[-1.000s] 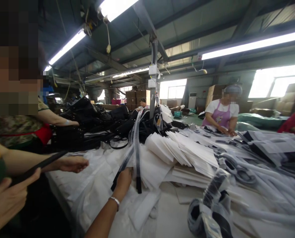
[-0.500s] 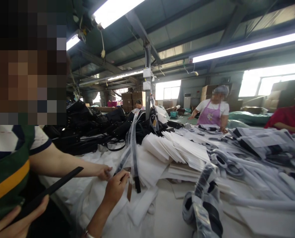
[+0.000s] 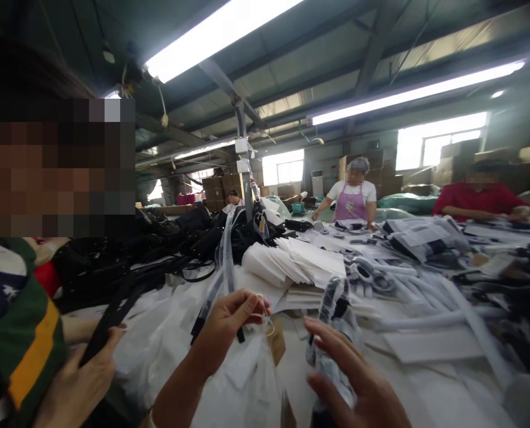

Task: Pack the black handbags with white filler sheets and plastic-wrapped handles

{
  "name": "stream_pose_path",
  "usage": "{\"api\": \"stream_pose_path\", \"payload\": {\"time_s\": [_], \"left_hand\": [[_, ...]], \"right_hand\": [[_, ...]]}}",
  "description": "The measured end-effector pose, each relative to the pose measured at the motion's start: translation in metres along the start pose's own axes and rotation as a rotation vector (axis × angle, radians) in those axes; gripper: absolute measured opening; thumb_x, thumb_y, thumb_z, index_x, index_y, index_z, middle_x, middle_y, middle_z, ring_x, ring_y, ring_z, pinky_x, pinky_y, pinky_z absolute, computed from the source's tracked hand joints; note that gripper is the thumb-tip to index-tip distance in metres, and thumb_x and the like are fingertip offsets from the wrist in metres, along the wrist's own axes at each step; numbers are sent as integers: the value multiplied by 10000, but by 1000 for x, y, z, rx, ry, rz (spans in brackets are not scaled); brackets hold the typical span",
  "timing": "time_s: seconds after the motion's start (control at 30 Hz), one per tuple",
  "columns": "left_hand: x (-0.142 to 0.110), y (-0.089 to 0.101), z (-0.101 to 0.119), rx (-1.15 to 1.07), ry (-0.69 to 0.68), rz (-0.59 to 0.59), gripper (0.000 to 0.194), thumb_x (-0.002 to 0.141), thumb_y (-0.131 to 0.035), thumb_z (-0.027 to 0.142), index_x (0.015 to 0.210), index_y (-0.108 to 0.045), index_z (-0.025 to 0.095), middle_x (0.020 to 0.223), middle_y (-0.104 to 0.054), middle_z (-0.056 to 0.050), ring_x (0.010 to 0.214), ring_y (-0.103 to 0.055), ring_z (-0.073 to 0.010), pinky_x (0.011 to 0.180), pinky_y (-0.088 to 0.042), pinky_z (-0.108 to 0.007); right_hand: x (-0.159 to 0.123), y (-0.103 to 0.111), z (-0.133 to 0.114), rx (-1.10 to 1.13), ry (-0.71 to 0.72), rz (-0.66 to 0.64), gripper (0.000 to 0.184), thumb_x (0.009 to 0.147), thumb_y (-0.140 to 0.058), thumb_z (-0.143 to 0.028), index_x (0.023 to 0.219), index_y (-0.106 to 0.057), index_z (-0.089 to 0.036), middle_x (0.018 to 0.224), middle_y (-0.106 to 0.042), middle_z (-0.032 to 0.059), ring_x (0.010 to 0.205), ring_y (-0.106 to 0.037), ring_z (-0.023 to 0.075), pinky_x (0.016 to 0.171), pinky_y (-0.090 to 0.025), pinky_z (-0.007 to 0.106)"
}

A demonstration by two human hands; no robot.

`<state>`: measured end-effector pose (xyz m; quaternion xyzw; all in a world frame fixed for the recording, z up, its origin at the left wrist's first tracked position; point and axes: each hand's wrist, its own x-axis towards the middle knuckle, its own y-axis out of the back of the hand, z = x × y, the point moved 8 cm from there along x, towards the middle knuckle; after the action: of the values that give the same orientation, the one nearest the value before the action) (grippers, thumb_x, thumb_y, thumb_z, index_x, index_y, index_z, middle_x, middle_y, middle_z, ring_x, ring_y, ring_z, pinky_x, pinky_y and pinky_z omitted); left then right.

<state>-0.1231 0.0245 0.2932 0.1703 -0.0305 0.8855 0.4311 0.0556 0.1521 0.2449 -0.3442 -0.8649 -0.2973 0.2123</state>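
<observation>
My left hand [image 3: 234, 321] is in the middle of the view, thumb and fingers pinching the thin white string of a brown hang tag [image 3: 277, 340]. The tag dangles just right of my fingertips. My right hand [image 3: 358, 380] is at the lower right, its fingers apart and nothing in them. Behind it lies a bundle of dark straps in clear plastic wrap [image 3: 336, 306], partly hidden by the hand. Beyond my left hand, a long plastic-sleeved strap [image 3: 224, 252] hangs down, its dark ends near my wrist.
At left, a co-worker's hand [image 3: 84, 380] holds a black strap [image 3: 109, 318]. White sheets [image 3: 292, 261] are stacked mid-table, with black bags [image 3: 193, 232] piled behind. Wrapped rolls and tubes [image 3: 407, 282] cover the right side. Two people work across the table.
My left hand has moved right and slightly up with the hang tag. My right hand has come into view. The co-worker's outstretched arm has drawn back to the left.
</observation>
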Motion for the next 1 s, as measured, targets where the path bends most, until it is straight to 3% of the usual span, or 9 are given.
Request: {"api": "stream_pose_path", "payload": {"time_s": [0.1,0.23,0.3,0.4,0.5,0.57,0.73,0.87,1.0], "left_hand": [[0,-31,18,-58,-22,-94,288,939,-600,408,843,-704,157,908,-705,-56,835,-660,-168,793,-539,-273],[-2,-47,25,-116,-21,-102,281,917,-633,418,843,-712,159,865,-712,-56,804,-676,-171,766,-550,-269],[-1,-45,20,-143,-9,-52,276,907,-645,428,852,-710,165,888,-714,-58,805,-684,-179,762,-559,-281],[4,-42,12,-203,0,8,259,889,-672,423,853,-703,169,912,-693,-40,744,-662,-144,739,-557,-267],[11,-46,7,-285,2,14,257,862,-707,414,824,-695,159,852,-656,-12,638,-575,-75,682,-519,-208],[19,-51,6,-327,3,1,264,847,-722,413,808,-685,155,830,-641,-2,585,-518,-47,626,-484,-180],[37,-55,6,-387,-4,-10,265,830,-742,390,818,-687,131,863,-665,-22,525,-448,-17,484,-375,-136],[40,-50,11,-440,-23,9,212,840,-744,340,843,-709,131,911,-707,-41,665,-592,-55,660,-497,-148],[31,-59,22,-531,-19,-49,195,832,-751,355,819,-718,163,928,-739,-38,798,-699,-135,769,-569,-234]], "right_hand": [[31,-15,-8,177,-7,-91,496,847,-657,-327,1336,-586,-277,1330,-649,67,1197,-626,265,1015,-527,402],[34,-18,-2,369,-151,-174,313,832,-658,-249,1141,-688,-210,949,-787,44,893,-748,220,862,-594,328],[30,-2,1,305,-137,-92,216,831,-673,-238,1039,-728,-227,936,-790,29,866,-751,209,808,-597,282],[27,29,-10,72,82,106,129,870,-671,-249,970,-749,-269,942,-778,6,845,-734,184,776,-576,245],[25,46,-26,-172,309,232,168,927,-608,-210,1015,-739,-269,968,-760,17,887,-703,180,822,-547,265],[27,48,-30,-286,378,241,218,949,-566,-173,1073,-724,-257,1006,-749,31,935,-682,187,856,-534,287],[31,41,-31,-353,399,226,240,962,-537,-163,1112,-709,-239,1029,-742,45,943,-669,194,845,-542,301],[28,38,-26,-295,349,230,209,957,-557,-187,1081,-715,-246,1010,-747,44,947,-678,197,836,-556,302],[24,37,-29,-227,357,313,189,945,-577,-193,1051,-726,-242,963,-758,52,893,-699,194,797,-574,297]]}}
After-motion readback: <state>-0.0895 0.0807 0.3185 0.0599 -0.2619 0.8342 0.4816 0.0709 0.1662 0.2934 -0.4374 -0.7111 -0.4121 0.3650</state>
